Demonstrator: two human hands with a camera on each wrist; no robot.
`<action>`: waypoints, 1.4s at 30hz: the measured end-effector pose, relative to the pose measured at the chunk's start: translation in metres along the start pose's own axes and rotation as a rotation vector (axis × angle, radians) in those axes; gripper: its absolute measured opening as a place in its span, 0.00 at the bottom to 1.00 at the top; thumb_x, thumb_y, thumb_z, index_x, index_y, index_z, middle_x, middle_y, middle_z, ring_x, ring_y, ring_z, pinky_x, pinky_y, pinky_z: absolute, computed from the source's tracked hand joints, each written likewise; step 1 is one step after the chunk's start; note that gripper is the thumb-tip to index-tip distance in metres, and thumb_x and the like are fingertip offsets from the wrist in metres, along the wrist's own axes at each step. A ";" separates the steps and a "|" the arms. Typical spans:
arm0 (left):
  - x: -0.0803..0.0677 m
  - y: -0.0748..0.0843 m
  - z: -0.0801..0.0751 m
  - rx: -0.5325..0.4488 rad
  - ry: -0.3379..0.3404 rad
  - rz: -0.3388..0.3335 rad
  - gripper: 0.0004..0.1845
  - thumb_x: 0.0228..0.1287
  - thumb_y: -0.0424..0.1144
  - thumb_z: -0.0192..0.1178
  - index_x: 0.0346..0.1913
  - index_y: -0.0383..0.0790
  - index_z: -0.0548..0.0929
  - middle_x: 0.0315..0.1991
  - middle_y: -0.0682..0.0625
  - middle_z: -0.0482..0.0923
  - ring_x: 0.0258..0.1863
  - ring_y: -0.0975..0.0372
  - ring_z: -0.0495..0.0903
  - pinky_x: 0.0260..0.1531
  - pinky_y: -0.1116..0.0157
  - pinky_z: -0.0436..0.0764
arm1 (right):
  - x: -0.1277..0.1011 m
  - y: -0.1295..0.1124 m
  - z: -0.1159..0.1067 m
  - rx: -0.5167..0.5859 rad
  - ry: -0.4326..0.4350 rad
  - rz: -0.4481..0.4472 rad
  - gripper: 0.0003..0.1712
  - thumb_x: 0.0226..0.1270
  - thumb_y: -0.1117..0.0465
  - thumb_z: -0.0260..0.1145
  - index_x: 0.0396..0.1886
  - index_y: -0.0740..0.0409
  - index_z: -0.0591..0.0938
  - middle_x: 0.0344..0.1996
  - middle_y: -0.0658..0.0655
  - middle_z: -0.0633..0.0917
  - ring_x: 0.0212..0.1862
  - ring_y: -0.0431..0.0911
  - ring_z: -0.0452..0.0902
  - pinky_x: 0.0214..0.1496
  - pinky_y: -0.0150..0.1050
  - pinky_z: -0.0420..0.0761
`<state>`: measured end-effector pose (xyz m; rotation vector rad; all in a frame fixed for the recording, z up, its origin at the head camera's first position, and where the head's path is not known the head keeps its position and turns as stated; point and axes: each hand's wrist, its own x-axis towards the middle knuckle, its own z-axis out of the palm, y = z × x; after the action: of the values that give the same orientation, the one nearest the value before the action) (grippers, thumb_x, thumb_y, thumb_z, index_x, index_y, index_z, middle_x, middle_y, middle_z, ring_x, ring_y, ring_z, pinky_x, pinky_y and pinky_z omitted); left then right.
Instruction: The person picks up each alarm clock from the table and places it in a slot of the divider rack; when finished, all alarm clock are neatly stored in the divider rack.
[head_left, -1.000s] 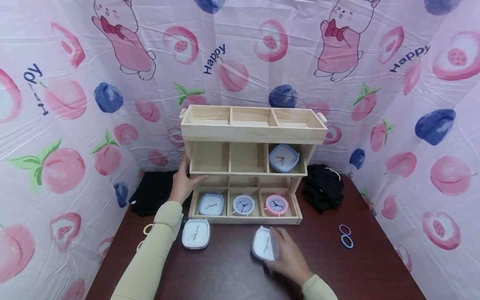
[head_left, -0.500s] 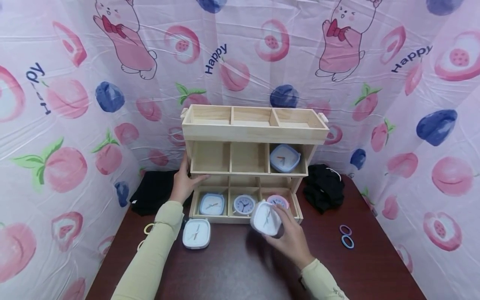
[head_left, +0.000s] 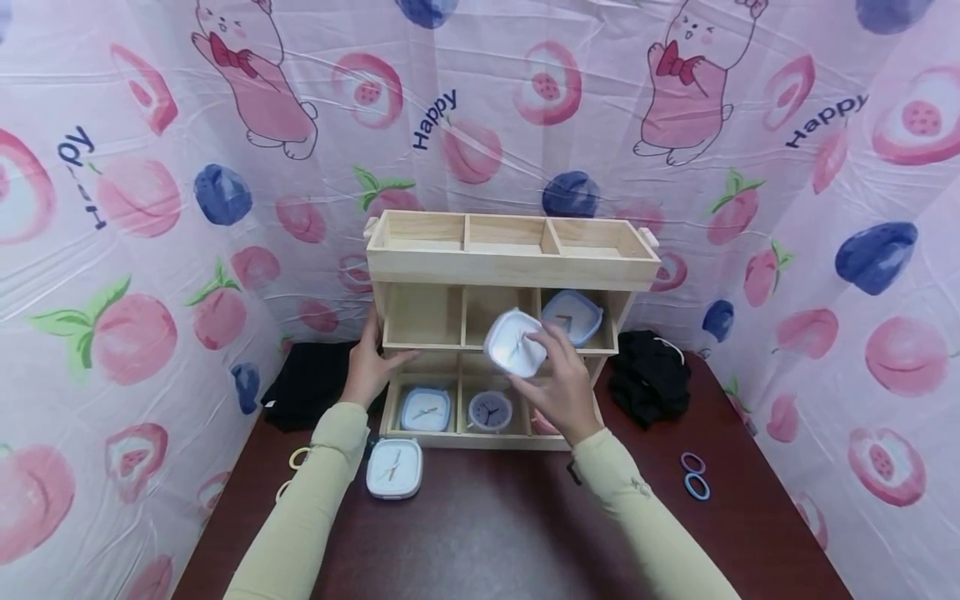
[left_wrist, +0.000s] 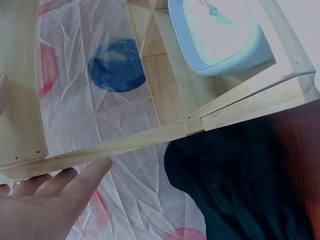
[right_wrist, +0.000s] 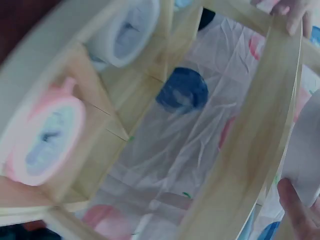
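Holding: the right hand (head_left: 558, 385) grips a white square clock (head_left: 514, 342) with curled fingers, up in front of the middle shelf of the wooden rack (head_left: 510, 260).
Left hand: the left hand (head_left: 370, 364) rests on the left end of the rack, fingers mostly straight, holding nothing.
Head view only: a second white clock (head_left: 393, 467) lies on the table (head_left: 480, 533) near the left sleeve. A blue square clock (head_left: 424, 409) and a round lilac clock (head_left: 490, 410) sit in the bottom row. Another blue clock (head_left: 573, 317) sits in the middle row, right box. Two hair rings (head_left: 694, 477) lie on the table at the right.
Left wrist view only: the fingers (left_wrist: 75, 182) lie straight under a wooden bar, with black cloth (left_wrist: 240, 185) below the rack.
Right wrist view only: the pink round clock (right_wrist: 42, 140) shows whole here; in the head view the hand mostly hides it.
Hard to see: the right wrist view is blurry, and only one fingertip (right_wrist: 295, 205) and a white edge of the held clock show.
Writing: "Happy" (head_left: 435, 119) on the pink curtain.
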<state>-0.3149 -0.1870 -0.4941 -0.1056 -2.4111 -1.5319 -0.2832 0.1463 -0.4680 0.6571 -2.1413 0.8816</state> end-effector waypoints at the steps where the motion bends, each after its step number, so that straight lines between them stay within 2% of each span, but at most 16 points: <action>1: 0.000 0.000 0.000 0.000 0.002 0.001 0.65 0.63 0.41 0.80 0.88 0.67 0.40 0.85 0.40 0.58 0.84 0.44 0.60 0.80 0.43 0.67 | 0.008 0.000 0.003 -0.014 0.002 0.001 0.42 0.42 0.60 0.91 0.60 0.60 0.84 0.68 0.67 0.81 0.64 0.65 0.82 0.60 0.60 0.87; 6: 0.002 0.001 0.002 -0.001 0.009 0.005 0.65 0.61 0.40 0.80 0.88 0.66 0.42 0.85 0.41 0.59 0.84 0.45 0.61 0.81 0.44 0.66 | 0.040 0.000 0.015 -0.081 -0.024 0.025 0.36 0.47 0.53 0.90 0.56 0.55 0.86 0.67 0.66 0.82 0.62 0.65 0.83 0.59 0.62 0.85; 11: 0.003 0.001 0.004 -0.005 0.006 -0.001 0.65 0.62 0.40 0.80 0.88 0.66 0.40 0.86 0.43 0.57 0.84 0.47 0.60 0.82 0.46 0.66 | 0.057 0.001 0.026 -0.136 -0.082 0.080 0.31 0.48 0.50 0.89 0.51 0.54 0.87 0.68 0.65 0.82 0.64 0.67 0.81 0.63 0.62 0.82; 17: 0.002 0.002 0.005 -0.006 0.000 -0.004 0.66 0.62 0.40 0.80 0.88 0.64 0.40 0.86 0.45 0.57 0.85 0.48 0.60 0.81 0.46 0.66 | 0.060 0.004 0.035 -0.157 -0.154 0.130 0.29 0.50 0.53 0.88 0.49 0.57 0.86 0.69 0.66 0.80 0.68 0.67 0.78 0.70 0.62 0.78; 23: 0.003 0.002 0.004 -0.003 0.010 -0.002 0.66 0.62 0.39 0.80 0.88 0.64 0.40 0.86 0.44 0.58 0.84 0.48 0.61 0.81 0.47 0.66 | 0.061 0.000 0.038 -0.158 -0.231 0.165 0.26 0.55 0.55 0.85 0.48 0.60 0.84 0.75 0.67 0.75 0.71 0.66 0.77 0.71 0.60 0.80; 26: 0.003 0.001 0.003 0.003 0.008 0.000 0.66 0.62 0.39 0.80 0.88 0.64 0.40 0.86 0.44 0.57 0.84 0.47 0.61 0.81 0.47 0.67 | 0.058 -0.003 0.038 -0.185 -0.240 0.163 0.23 0.57 0.55 0.83 0.48 0.61 0.85 0.74 0.68 0.76 0.71 0.65 0.77 0.70 0.59 0.80; 31: 0.001 0.000 0.002 0.005 0.009 -0.003 0.66 0.62 0.40 0.80 0.88 0.64 0.40 0.86 0.45 0.56 0.84 0.47 0.61 0.80 0.46 0.68 | 0.039 -0.008 0.036 -0.191 -0.170 0.086 0.19 0.61 0.59 0.80 0.48 0.63 0.85 0.65 0.68 0.82 0.66 0.65 0.78 0.69 0.59 0.81; 36: 0.000 0.000 0.001 -0.010 0.002 -0.006 0.67 0.62 0.40 0.80 0.88 0.66 0.39 0.87 0.45 0.55 0.84 0.46 0.61 0.79 0.45 0.69 | 0.000 -0.014 0.032 -0.155 -0.082 -0.006 0.19 0.60 0.62 0.80 0.49 0.62 0.86 0.60 0.67 0.84 0.63 0.63 0.79 0.68 0.57 0.82; 42: 0.001 0.000 0.000 -0.014 0.001 -0.014 0.66 0.62 0.42 0.80 0.87 0.70 0.39 0.87 0.48 0.55 0.84 0.48 0.61 0.80 0.46 0.68 | -0.054 -0.021 0.031 -0.140 -0.096 -0.056 0.20 0.56 0.62 0.83 0.48 0.60 0.87 0.49 0.59 0.87 0.53 0.56 0.83 0.59 0.52 0.85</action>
<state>-0.3158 -0.1873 -0.4936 -0.0915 -2.4062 -1.5542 -0.2491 0.1199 -0.5176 0.6965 -2.2356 0.6750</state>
